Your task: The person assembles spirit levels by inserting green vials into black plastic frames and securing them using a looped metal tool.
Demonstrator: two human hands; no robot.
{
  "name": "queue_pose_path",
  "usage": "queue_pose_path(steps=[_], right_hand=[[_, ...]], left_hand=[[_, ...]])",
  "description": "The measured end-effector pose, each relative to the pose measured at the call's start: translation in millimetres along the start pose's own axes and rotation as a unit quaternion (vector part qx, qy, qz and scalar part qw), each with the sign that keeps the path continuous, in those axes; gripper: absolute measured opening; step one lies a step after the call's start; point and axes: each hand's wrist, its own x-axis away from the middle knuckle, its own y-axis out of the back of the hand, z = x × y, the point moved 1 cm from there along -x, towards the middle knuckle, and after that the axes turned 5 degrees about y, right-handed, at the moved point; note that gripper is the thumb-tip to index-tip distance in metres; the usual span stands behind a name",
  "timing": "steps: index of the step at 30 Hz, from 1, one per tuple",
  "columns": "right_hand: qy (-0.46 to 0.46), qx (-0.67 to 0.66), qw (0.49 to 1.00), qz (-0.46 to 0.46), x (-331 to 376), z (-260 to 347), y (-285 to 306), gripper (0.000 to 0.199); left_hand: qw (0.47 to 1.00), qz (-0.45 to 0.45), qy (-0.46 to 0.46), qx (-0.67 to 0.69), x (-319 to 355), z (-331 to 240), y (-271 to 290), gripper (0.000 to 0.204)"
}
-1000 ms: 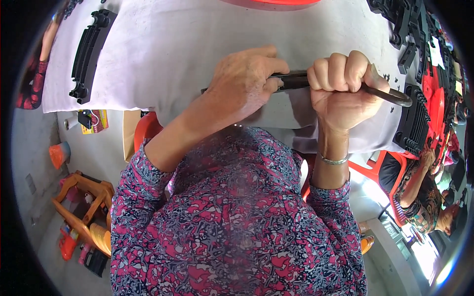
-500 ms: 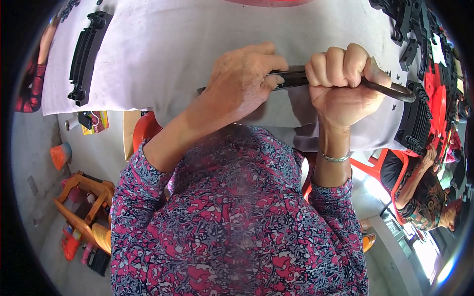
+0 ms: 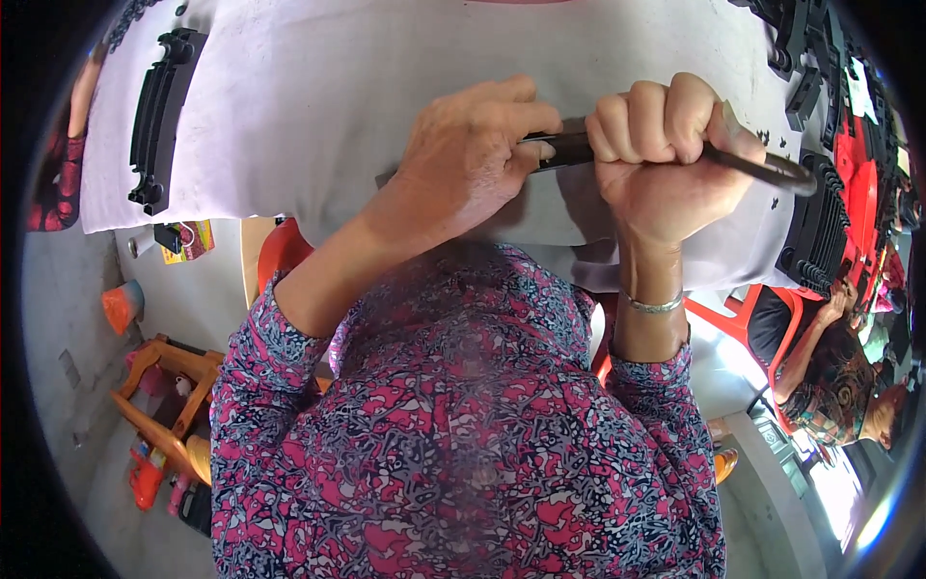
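Over the cloth-covered table, my right hand (image 3: 666, 159) is closed in a fist around a dark tool with a curved loop handle (image 3: 767, 172). Its handle sticks out past the thumb side, and its kind is mostly hidden by the fingers. My left hand (image 3: 473, 154) pinches a slim black piece (image 3: 555, 151) between thumb and fingers, right beside the fist. Where the tool ends and this piece begins I cannot make out. A dark tip shows behind my left wrist.
A long black plastic part (image 3: 166, 121) lies on the white cloth (image 3: 309, 106) at left. More black ribbed parts (image 3: 815, 227) are piled at the right edge, with small black bits nearby. Another person (image 3: 830, 376) sits at right by a red chair (image 3: 743, 323); another person's sleeve (image 3: 68, 183) shows far left.
My right fist has risen slightly and shifted a little left. The loop handle has turned slightly and looks blurred. My left hand keeps its pinch, nearly in place.
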Motion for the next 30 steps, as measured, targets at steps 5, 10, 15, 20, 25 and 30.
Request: queue_pose_path(steps=[5, 10, 15, 20, 25, 30], right_hand=[[-0.002, -0.054, 0.998, -0.024, 0.0, 1.9, 4.8, 0.046], [0.011, -0.049, 0.998, -0.027, 5.0, -0.7, 1.1, 0.046], [0.033, -0.004, 0.999, -0.027, 7.2, -1.0, 3.0, 0.047], [0.032, -0.015, 0.999, -0.026, 3.7, 2.2, 8.2, 0.045], [0.035, -0.031, 0.999, -0.028, 3.3, 2.8, 10.3, 0.043], [0.027, -0.033, 0.999, -0.034, 4.0, 4.6, 12.1, 0.041]], left_hand=[[1.000, 0.004, 0.001, 0.014, -0.2, 0.4, -1.1, 0.018], [1.000, -0.002, -0.012, 0.013, 1.1, 0.2, -2.3, 0.019], [1.000, 0.002, -0.027, 0.015, 0.9, 2.1, -1.1, 0.018], [0.999, 0.038, -0.015, 0.036, 0.3, 2.2, 6.7, 0.022], [0.998, 0.047, -0.018, 0.026, 1.0, 2.9, 8.0, 0.024], [0.997, 0.067, 0.001, 0.039, -0.1, 0.9, 10.6, 0.025]])
